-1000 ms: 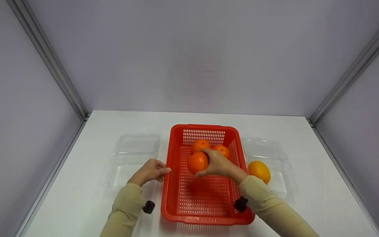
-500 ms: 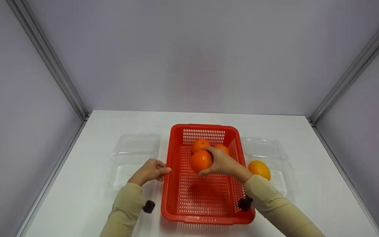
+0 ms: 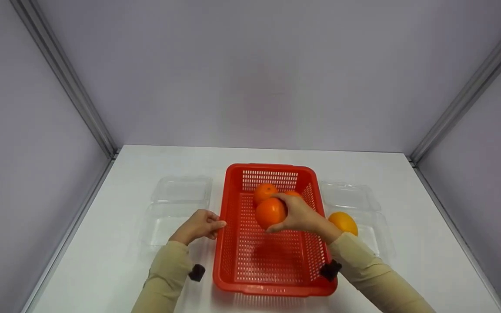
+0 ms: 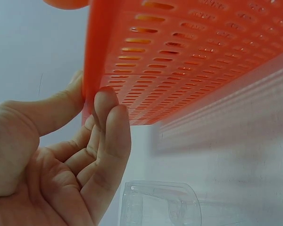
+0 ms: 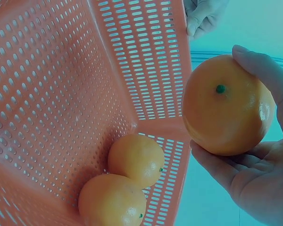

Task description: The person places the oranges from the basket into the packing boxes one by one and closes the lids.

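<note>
My right hand (image 3: 299, 214) grips an orange (image 3: 270, 213) above the red basket (image 3: 272, 289), thumb and fingers spread round the fruit. In the right wrist view that orange (image 5: 228, 106) shows its green stem spot, clear of the basket's wall. Two more oranges lie together at the basket's far end: one orange (image 3: 265, 192) is plain to see, while the other orange (image 3: 294, 194) is partly behind my right hand. With thumb and fingertips my left hand (image 3: 198, 226) pinches the basket's left rim; the left wrist view shows the thumb (image 4: 61, 106) on one side and curled fingers on the other.
A clear plastic clamshell box (image 3: 181, 191) lies unfolded left of the basket. Another clamshell box (image 3: 349, 195) is unfolded on the right, with a yellower orange (image 3: 342, 224) in its near half, beneath my right forearm. Walls enclose the white table (image 3: 411, 208) at the back and sides.
My right hand has drawn slightly to the right with the orange, covering more of the orange behind it. The left hand and basket have stayed in place.
</note>
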Tool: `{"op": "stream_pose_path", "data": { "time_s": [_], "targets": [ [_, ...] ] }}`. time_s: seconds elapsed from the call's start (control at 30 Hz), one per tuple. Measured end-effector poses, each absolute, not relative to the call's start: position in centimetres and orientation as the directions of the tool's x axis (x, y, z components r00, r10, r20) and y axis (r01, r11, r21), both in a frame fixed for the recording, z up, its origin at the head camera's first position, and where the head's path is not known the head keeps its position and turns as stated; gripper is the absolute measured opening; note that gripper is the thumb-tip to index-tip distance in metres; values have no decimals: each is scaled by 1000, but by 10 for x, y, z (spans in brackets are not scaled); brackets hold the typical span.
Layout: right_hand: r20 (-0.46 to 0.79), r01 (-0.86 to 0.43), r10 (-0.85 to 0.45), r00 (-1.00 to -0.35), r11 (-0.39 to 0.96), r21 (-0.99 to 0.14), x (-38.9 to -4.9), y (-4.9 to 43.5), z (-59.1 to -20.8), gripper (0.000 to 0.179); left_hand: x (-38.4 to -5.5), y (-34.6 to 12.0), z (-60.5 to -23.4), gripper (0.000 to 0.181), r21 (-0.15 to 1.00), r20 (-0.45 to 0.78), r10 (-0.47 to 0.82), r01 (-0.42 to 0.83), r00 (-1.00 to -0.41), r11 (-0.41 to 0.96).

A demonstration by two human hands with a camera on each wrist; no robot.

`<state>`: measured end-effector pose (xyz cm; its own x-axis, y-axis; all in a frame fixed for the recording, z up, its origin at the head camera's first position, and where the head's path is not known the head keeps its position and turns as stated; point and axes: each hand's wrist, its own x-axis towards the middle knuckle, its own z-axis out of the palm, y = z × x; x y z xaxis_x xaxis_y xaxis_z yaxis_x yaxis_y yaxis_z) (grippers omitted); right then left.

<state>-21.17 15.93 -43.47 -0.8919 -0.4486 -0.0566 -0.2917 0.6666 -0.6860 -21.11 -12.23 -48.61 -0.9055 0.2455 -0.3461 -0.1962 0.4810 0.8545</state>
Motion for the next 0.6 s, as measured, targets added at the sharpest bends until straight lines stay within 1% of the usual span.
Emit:
{"op": "stream_pose_path", "data": {
  "time_s": [0.13,0.33,0.6],
  "targets": [
    [-74,-261,-424,-903,676,-689,-210,163,-433,82,-211,-122,-486,30,855,-348,247,-197,-905,481],
    [-51,-285,-430,-902,679,-677,-211,170,-433,82,-210,-122,-486,28,849,-358,245,-205,-901,488],
    [-49,-281,-436,-898,658,-699,-210,177,-435,83,-211,-120,-486,27,845,-366,224,-221,-903,487]
  ]
}}
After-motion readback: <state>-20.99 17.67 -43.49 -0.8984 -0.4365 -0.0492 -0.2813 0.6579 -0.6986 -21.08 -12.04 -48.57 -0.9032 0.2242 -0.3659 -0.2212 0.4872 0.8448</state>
